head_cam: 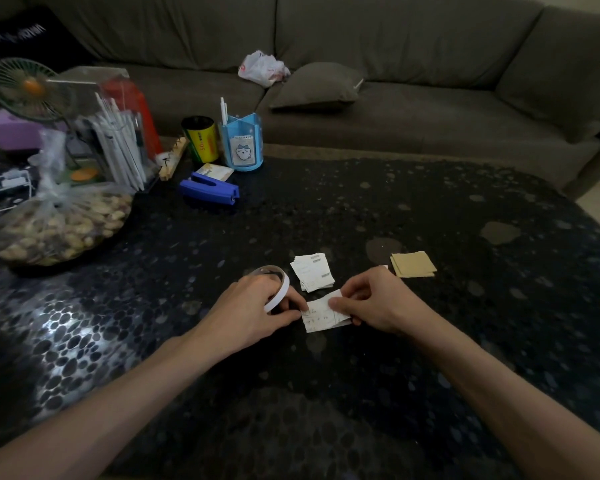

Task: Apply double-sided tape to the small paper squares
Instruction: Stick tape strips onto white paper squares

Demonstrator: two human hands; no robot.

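- Nearest the camera, the left forearm [101,403] and the right forearm [516,393] are reached forward over the dark pebble-patterned table [326,410], so that both hands meet over one piece of work.
- The paper square [321,318], white with faint writing, is held between the hands just above or on the table; which cannot be told.
- Its right edge is pinched by the curled fingers and thumb of the right hand [378,303], apparently to keep the sheet taut and steady.
- The tape roll [280,285] is gripped in the curled left hand [253,306], whose fingertips are brought to the square's left edge. The roll is probably kept this close so that a strip can be drawn straight across the paper.
- Whether a strip is already laid on the square cannot be made out.
- A stack of white squares [313,274] is set just beyond the hands, within easy reach, presumably as the supply to be taped.
- A small pile of tan squares [413,264] is kept apart to the right, seemingly as a separate batch.
- A blue stapler [210,192], a blue pen holder [242,143] and a bag of nuts [56,226] are left well away at the far left, clear of the work.
- A grey sofa [430,109] is seen behind the table.
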